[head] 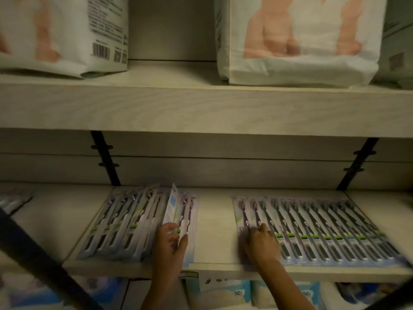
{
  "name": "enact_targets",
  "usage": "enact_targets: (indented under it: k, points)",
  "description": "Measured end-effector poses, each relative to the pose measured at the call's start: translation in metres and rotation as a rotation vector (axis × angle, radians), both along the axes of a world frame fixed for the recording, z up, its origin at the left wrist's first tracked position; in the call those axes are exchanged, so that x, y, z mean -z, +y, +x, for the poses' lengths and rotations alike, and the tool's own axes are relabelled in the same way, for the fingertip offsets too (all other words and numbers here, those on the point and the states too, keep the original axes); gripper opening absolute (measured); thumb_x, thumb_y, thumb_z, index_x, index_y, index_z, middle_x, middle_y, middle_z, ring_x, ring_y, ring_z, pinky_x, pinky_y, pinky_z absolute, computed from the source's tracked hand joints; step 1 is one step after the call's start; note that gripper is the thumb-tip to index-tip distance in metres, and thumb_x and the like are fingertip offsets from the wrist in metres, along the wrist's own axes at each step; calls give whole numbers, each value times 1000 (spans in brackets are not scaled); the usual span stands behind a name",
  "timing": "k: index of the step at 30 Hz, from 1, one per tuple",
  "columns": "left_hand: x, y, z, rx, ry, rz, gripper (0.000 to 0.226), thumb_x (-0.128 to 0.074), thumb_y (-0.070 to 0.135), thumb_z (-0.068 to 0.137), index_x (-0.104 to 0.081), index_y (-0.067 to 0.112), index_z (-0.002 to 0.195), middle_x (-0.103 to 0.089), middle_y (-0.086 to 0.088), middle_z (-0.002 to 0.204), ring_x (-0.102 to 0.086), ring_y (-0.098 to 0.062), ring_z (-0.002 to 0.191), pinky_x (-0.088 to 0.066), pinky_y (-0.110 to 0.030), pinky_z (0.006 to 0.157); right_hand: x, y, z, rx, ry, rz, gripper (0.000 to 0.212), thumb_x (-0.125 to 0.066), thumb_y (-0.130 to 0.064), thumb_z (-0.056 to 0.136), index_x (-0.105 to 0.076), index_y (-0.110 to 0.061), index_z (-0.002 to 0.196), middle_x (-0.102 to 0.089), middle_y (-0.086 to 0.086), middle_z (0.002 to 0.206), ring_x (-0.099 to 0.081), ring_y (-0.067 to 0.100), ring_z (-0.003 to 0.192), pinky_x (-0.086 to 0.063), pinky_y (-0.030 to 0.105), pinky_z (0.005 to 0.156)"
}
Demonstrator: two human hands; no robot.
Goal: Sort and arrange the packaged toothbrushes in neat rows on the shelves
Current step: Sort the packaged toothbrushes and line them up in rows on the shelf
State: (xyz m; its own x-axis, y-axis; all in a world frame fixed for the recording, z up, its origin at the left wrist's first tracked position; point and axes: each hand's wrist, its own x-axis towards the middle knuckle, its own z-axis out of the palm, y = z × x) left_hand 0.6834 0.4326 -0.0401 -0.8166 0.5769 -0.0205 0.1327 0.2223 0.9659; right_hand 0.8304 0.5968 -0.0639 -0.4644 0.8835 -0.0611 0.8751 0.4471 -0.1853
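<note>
Packaged toothbrushes lie on the lower shelf [214, 224] in 2 rows: left row [125, 227] at the shelf's left, right row [324, 231] at its right, bare shelf between. The left hand [171, 241] pinches a tilted pack [171, 205] left of the shelf's middle. The right hand [261, 242] rests on the right row right of the shelf's middle; blurred, its finger grip cannot be told.
</note>
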Motion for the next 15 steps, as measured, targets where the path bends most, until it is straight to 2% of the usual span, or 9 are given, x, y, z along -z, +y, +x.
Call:
enact_targets:
  k: [2,4,6,8,10,12,15]
  points:
    - [-4,-6,1,-36,13,-11,37,-58,11,88,-45,11,123,-55,5,92,-55,-21,87,-46,-34,80,-5,-3,-2,-37,45,14,42,-42,-46,94,-46,-19,126,-43,4,130,-51,17,112,-47,27,90]
    - [-3,-10,-1,-87,98,-59,36,-58,12,88,-48,12,123,-56,0,103,-56,-25,98,-46,-35,84,-9,-9,-7,-96,110,-1,39,-42,-41,95,-44,-20,127,-42,2,129,-50,16,113,-48,27,90]
    - [0,-9,-4,-128,303,-161,35,-61,16,86,-53,15,120,-55,-3,117,-53,-23,110,-42,-29,90,-12,-16,-15,-155,203,-34,36,-44,-40,94,-49,-22,125,-45,1,126,-51,17,112,-49,30,89]
    - [-2,-3,-5,-69,518,-328,36,-60,27,87,-54,18,120,-52,-1,124,-47,-17,117,-34,-21,92,-13,-25,-24,-190,306,-59,33,-46,-40,93,-55,-24,120,-49,-1,122,-55,16,107,-50,29,84]
    - [-2,7,-5,53,589,-546,48,-50,40,90,-41,20,133,-42,1,137,-35,-15,128,-31,-23,102,-14,-35,-34,-214,376,-83,30,-48,-40,93,-59,-25,117,-52,-3,117,-57,14,99,-48,25,77]
    - [4,14,-7,129,654,-734,59,-45,44,91,-29,14,141,-31,-4,147,-25,-20,136,-27,-30,110,-15,-46,-42,-241,420,-101,26,-49,-38,92,-61,-26,113,-53,-4,113,-59,12,91,-45,23,72]
    - [14,18,-12,144,699,-873,64,-44,41,93,-23,5,142,-25,-11,150,-22,-25,138,-29,-31,110,-16,-59,-49,-253,459,-106,20,-51,-36,92,-62,-27,105,-52,-7,107,-59,11,82,-45,23,67]
